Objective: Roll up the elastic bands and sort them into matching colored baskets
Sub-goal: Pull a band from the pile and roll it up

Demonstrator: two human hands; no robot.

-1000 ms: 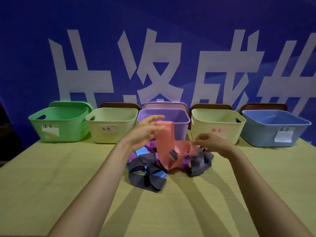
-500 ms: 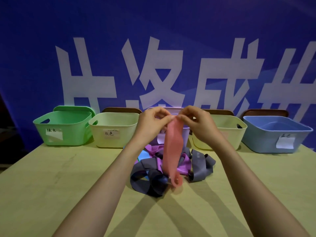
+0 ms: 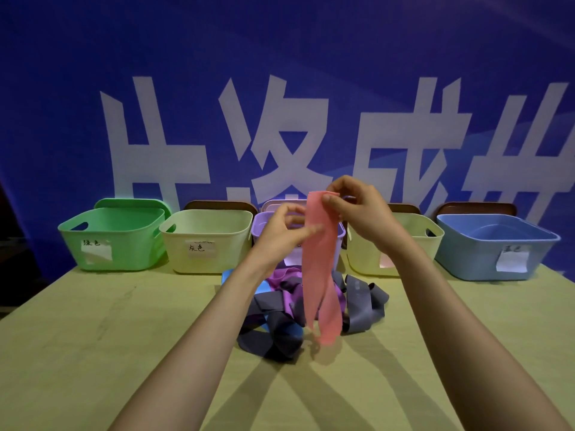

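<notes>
A pink elastic band (image 3: 320,269) hangs straight down above the table. My right hand (image 3: 357,206) pinches its top end. My left hand (image 3: 284,231) pinches the band a little lower on its left edge. Under it lies a pile of bands (image 3: 298,309) in grey, purple and blue. Along the back stand a green basket (image 3: 115,237), a cream basket (image 3: 208,241) with a label, a purple basket (image 3: 264,225) partly hidden by my hands, a second cream basket (image 3: 417,241) with a pink label, and a blue basket (image 3: 494,247).
The baskets line the far edge of a yellow-green table (image 3: 93,337), in front of a blue banner with large white characters. Brown and pastel lids lean behind the baskets. The band pile sits mid-table in front of the purple basket.
The pink band was lifted off the pile and now hangs full length. My right hand came over to its top end; my left hand slid lower along the band.
</notes>
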